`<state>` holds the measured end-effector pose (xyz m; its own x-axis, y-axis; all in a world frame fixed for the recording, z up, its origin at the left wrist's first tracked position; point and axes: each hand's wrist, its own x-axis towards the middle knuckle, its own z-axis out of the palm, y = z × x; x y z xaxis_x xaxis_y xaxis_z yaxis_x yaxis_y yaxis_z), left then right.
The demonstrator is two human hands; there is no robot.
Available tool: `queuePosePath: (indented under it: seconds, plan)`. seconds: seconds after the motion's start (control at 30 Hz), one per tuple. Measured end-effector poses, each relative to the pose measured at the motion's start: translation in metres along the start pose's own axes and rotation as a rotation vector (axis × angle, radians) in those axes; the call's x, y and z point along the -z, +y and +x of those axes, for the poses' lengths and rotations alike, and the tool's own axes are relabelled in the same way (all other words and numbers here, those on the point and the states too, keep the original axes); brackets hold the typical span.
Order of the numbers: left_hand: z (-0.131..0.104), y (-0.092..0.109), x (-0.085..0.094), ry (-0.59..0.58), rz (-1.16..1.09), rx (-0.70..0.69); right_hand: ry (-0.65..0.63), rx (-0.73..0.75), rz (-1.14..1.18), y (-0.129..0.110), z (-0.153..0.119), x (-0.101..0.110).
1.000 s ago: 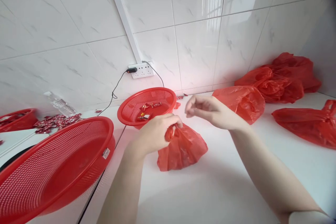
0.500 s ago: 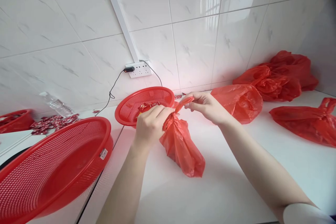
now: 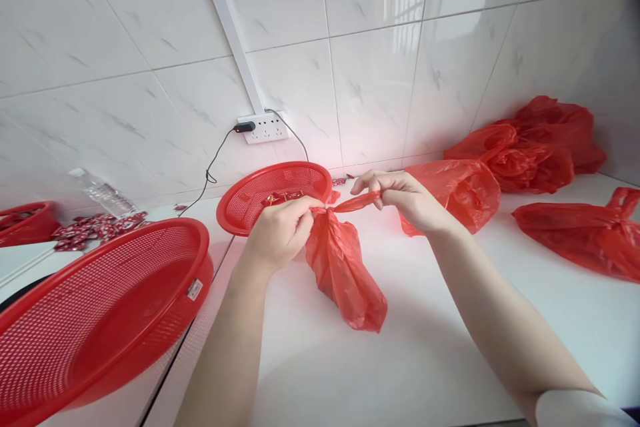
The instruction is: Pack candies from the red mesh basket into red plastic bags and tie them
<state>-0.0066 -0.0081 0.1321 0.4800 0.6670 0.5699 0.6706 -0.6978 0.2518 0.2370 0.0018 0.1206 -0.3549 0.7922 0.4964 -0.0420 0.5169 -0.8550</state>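
Observation:
A red plastic bag (image 3: 345,273) hangs or rests over the white table, gathered tight at its neck with its two handles pulled apart sideways. My left hand (image 3: 283,230) is closed on one handle, close to the gathered neck. The other handle stretches to the right, pinched between the thumb and fingers of my right hand (image 3: 400,197). What the bag holds cannot be seen through the plastic. Just behind my left hand stands a round red basket (image 3: 235,207) with small red packets in it.
A large red mesh basket (image 3: 200,247) stands at left. Beyond it lie red packets (image 3: 90,230) and a clear plastic bottle (image 3: 107,197). More red bags (image 3: 525,153) sit at right, one tied (image 3: 570,233). A power strip (image 3: 267,128) with cables is on the tiled wall.
My hands have drawn apart, the left leftward and the right rightward. The handle between them is now stretched straight, and the bag's neck is cinched tighter.

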Motion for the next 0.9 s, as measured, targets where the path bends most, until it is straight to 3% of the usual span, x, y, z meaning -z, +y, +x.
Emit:
queuePosePath:
  seconds: [0.13, 0.3, 0.4, 0.47, 0.53, 0.6, 0.77, 0.9]
  plan:
    - [-0.005, -0.005, 0.026, -0.135, -0.072, 0.092, 0.028, -0.071, -0.188, -0.006, -0.004, 0.018]
    - [-0.017, -0.023, 0.062, -0.243, -0.222, 0.31, 0.342, -0.232, -0.409, 0.0, -0.009, 0.051]
    - [-0.017, -0.031, 0.063, -0.391, -0.258, 0.407, 0.48, -0.319, -0.513, 0.008, -0.009, 0.06]
    - [-0.014, -0.033, 0.056, -0.545, -0.29, 0.455, 0.479, -0.371, -0.612, 0.009, -0.009, 0.06]
    - [-0.01, -0.032, 0.047, -0.704, -0.3, 0.492, 0.381, -0.402, -0.712, 0.007, -0.009, 0.056]
    - [-0.007, -0.028, 0.041, -0.79, -0.26, 0.497, 0.249, -0.404, -0.796, 0.003, -0.009, 0.049]
    - [-0.008, -0.02, 0.04, -0.665, -0.098, 0.526, -0.113, -0.437, -0.898, 0.005, -0.009, 0.009]
    - [-0.01, -0.021, 0.041, -0.651, -0.009, 0.619, -0.445, -0.514, -1.021, 0.019, -0.007, -0.016]
